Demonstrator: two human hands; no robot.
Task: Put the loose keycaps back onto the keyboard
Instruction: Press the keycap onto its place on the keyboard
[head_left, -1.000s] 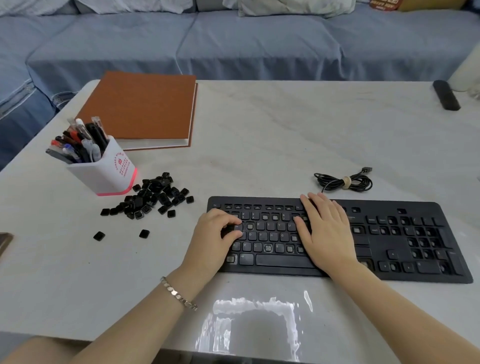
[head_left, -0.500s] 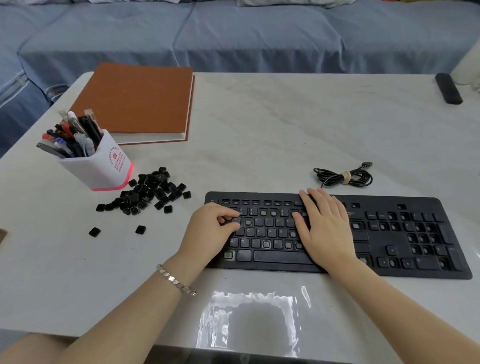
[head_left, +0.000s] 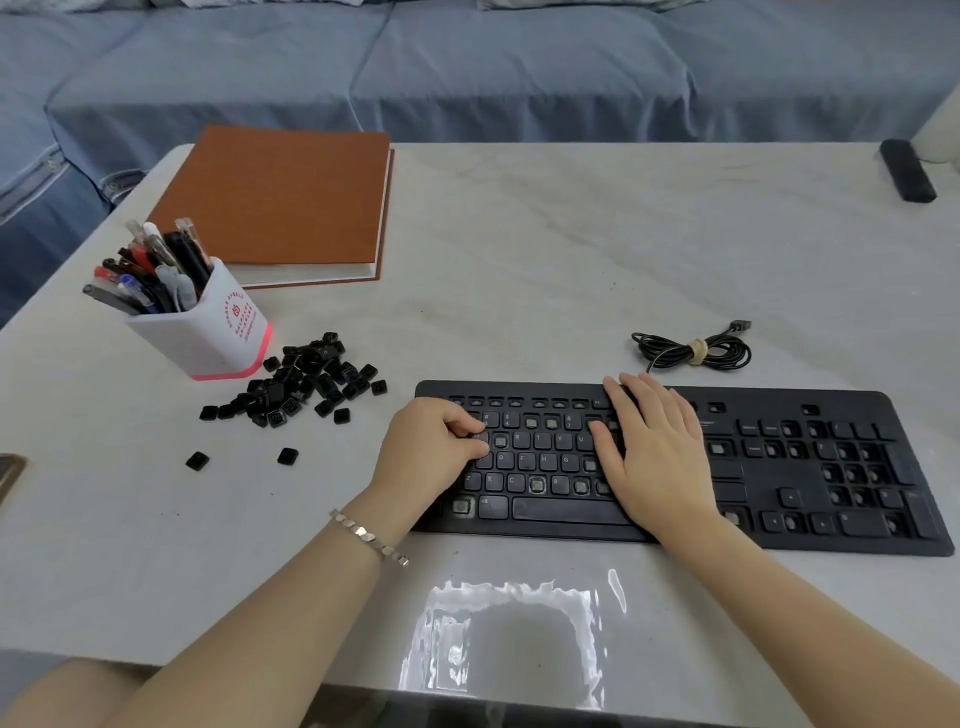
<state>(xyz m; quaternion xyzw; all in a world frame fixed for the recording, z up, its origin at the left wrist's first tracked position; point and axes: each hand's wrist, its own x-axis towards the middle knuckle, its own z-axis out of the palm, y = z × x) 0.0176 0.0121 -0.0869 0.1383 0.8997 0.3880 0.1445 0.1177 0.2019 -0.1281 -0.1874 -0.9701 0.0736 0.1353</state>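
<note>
Left hand (head_left: 434, 449) curled on keyboard (head_left: 779, 400), lower centre, what it holds unclear; right hand (head_left: 662, 457) flat, fingers straight; risk: keycaps (head_left: 306, 384) pressed off-centre seat crooked or jam.

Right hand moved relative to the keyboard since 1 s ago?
No. The right hand lies flat over the same middle stretch of the keyboard, fingertips at its top edge. Only the view shifted.

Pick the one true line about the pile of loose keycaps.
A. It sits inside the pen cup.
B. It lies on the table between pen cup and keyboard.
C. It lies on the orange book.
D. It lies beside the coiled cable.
B: the pile of loose keycaps lies on the table, between the pen cup and the keyboard's left end.
</note>
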